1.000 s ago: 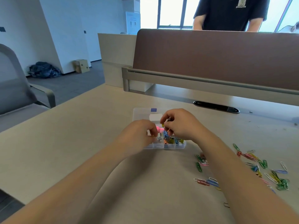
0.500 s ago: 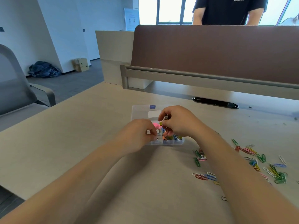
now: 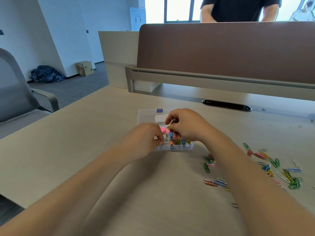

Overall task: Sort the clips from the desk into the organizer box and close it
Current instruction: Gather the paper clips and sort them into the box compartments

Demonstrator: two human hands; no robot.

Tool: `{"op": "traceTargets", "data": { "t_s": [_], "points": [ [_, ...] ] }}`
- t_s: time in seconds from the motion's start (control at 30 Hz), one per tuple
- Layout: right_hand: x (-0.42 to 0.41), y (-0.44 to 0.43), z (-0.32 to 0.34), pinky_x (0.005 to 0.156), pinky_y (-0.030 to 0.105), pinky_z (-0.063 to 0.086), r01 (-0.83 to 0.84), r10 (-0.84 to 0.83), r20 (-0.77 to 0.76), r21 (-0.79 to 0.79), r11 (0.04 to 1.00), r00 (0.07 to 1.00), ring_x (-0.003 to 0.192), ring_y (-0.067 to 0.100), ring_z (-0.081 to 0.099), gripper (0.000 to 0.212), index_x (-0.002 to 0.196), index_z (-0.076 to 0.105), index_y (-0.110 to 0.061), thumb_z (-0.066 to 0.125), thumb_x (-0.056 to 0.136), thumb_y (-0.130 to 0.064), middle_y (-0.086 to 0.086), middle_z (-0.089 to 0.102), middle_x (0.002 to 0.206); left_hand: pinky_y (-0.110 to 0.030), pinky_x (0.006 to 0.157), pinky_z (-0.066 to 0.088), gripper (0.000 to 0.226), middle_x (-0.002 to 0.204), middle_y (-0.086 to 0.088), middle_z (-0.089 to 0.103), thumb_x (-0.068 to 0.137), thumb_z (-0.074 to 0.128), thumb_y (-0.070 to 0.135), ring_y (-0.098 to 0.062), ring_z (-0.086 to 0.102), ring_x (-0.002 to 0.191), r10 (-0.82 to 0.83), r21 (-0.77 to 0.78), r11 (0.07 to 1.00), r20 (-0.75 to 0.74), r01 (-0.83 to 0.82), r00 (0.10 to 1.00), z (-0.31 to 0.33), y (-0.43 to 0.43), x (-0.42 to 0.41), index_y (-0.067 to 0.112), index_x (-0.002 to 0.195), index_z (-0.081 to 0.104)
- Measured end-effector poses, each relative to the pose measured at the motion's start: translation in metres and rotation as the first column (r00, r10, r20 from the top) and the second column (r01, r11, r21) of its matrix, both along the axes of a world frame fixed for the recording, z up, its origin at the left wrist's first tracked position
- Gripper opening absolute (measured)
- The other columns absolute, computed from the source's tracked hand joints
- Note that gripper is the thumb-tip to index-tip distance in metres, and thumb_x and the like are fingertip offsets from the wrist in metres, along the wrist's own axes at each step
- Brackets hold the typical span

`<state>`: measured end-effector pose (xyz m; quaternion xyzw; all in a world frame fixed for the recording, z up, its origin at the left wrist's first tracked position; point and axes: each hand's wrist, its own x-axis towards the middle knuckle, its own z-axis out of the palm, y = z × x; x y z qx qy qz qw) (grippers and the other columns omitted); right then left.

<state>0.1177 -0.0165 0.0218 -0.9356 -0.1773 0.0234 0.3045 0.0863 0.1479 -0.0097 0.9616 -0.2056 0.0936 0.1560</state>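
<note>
Center frame: clear organizer box [image 3: 148, 115] on the desk [image 3: 81, 143], lid open, mostly blocked by both hands. Right hand [image 3: 186, 127] over it, fingers curled, pinching a yellow binder clip [image 3: 169, 127]. Left hand [image 3: 144, 139] fingers curled onto the box's near-left part beside a pink clip [image 3: 163, 129]; can't tell if they pinch anything. Loose paper clips [image 3: 272, 167] scattered lower right, right forearm crossing them. Divider panel [image 3: 221, 51] behind, chair [image 3: 15, 92] at left.

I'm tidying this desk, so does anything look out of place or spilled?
Yes: coloured paper clips lie scattered loose on the desk right of the organizer box, not yet sorted. Nothing looks damaged.
</note>
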Motion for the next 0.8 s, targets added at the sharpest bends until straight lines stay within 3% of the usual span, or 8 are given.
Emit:
{"op": "traceTargets", "data": {
  "t_s": [0.13, 0.4, 0.57, 0.8],
  "points": [
    [-0.0002, -0.0003, 0.0008, 0.040, 0.008, 0.039, -0.009, 0.009, -0.014, 0.009, 1.000, 1.000, 0.057, 0.005, 0.059, 0.020, 0.099, 0.061, -0.022, 0.056, 0.095, -0.003, -0.001, 0.059, 0.088, -0.019, 0.071, 0.035, 0.014, 0.091, 0.011, 0.058, 0.089, 0.063, 0.022, -0.006, 0.046, 0.077, -0.021, 0.007, 1.000, -0.012, 0.021, 1.000, -0.0011, 0.0018, 0.0007, 0.017, 0.091, 0.076],
    [0.0005, -0.0001, -0.0001, 0.048, 0.015, 0.043, -0.009, 0.009, -0.011, -0.006, 1.000, 1.000, 0.059, 0.007, 0.060, 0.021, 0.099, 0.060, -0.023, 0.054, 0.095, -0.003, -0.001, 0.060, 0.088, -0.020, 0.068, 0.034, 0.015, 0.080, 0.013, 0.052, 0.088, 0.062, 0.023, -0.008, 0.047, 0.075, -0.015, -0.008, 1.000, -0.040, 0.014, 0.999, -0.0009, 0.0028, -0.0001, 0.018, 0.081, 0.074],
    [-0.0007, -0.0006, -0.0007, 0.045, 0.013, 0.041, -0.003, 0.003, -0.013, -0.007, 1.000, 1.000, 0.056, 0.006, 0.060, 0.021, 0.101, 0.061, -0.022, 0.053, 0.096, -0.004, -0.002, 0.060, 0.087, -0.024, 0.068, 0.043, 0.013, 0.085, 0.013, 0.060, 0.088, 0.062, 0.028, -0.010, 0.054, 0.076, 0.031, -0.016, 0.999, -0.038, -0.032, 0.999, -0.0008, 0.0026, -0.0022, 0.024, 0.089, 0.075],
    [-0.0016, 0.0003, 0.0001, 0.046, 0.013, 0.040, -0.002, 0.001, -0.023, -0.009, 1.000, 1.000, 0.056, 0.005, 0.060, 0.020, 0.106, 0.063, -0.021, 0.054, 0.096, -0.005, 0.000, 0.061, 0.092, -0.025, 0.067, 0.045, 0.012, 0.086, 0.007, 0.065, 0.088, 0.062, 0.029, -0.013, 0.057, 0.076, 0.054, -0.022, 0.998, -0.078, -0.056, 0.995, -0.0007, 0.0013, -0.0013, 0.025, 0.083, 0.072]
  ]
}}
